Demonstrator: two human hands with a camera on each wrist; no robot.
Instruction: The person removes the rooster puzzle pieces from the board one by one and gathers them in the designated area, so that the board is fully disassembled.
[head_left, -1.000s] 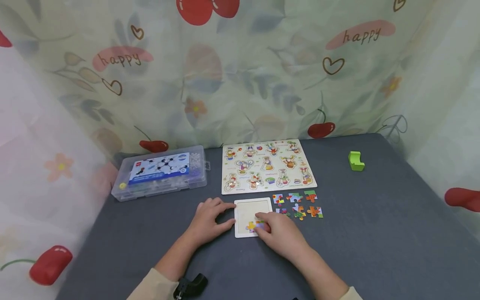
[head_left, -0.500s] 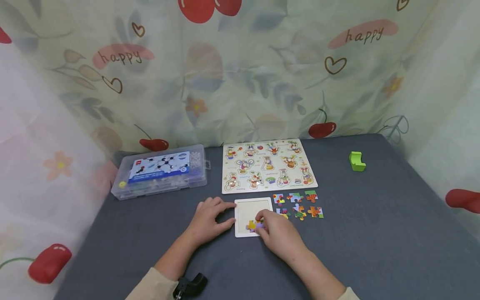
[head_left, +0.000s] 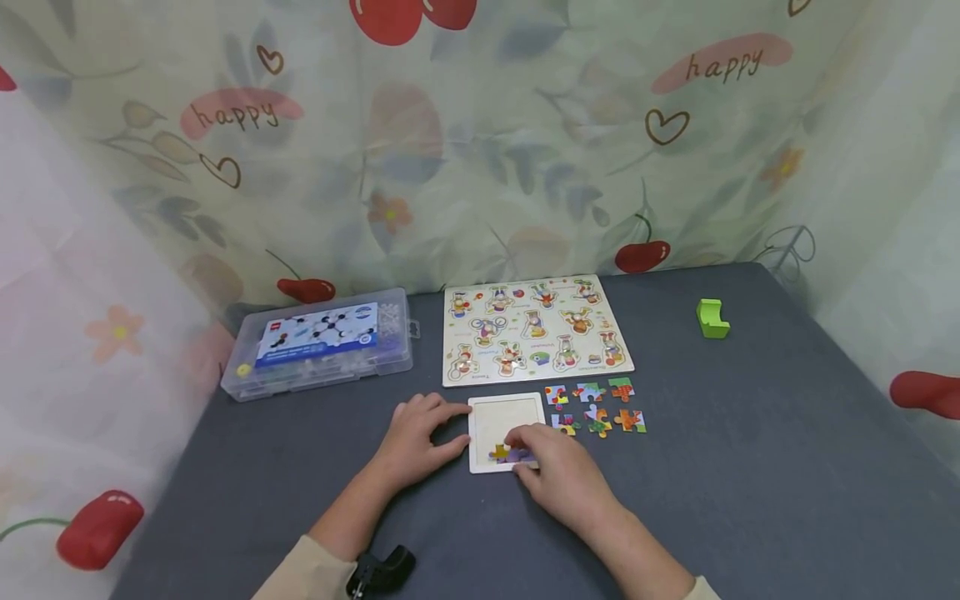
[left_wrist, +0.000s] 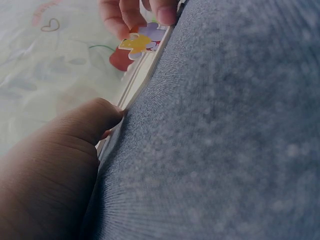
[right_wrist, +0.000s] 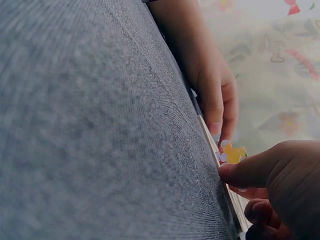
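Note:
The white square puzzle tray (head_left: pixel 491 419) lies flat on the dark cloth. My left hand (head_left: pixel 418 442) touches its left rim, index finger and thumb spread apart. Over the tray's lower right part, my right hand (head_left: pixel 567 477) pinches yellow-and-purple jigsaw pieces (head_left: pixel 498 452), which look joined. In the left wrist view the jigsaw pieces (left_wrist: pixel 137 45) stand tilted up from the tray. The right wrist view shows the yellow jigsaw piece (right_wrist: pixel 234 153) beyond my thumb; my fingers hide the rest.
Several loose jigsaw pieces (head_left: pixel 598 421) lie right of the tray. Behind it is a wooden picture puzzle board (head_left: pixel 517 379). A clear plastic case (head_left: pixel 390 358) sits back left, a green block (head_left: pixel 712 320) back right. A patterned curtain (head_left: pixel 450 200) hangs behind the table.
My right hand has shifted slightly, its thumb now lower at the tray's front rim, and the jigsaw pieces have tilted. My left hand stays at the left rim.

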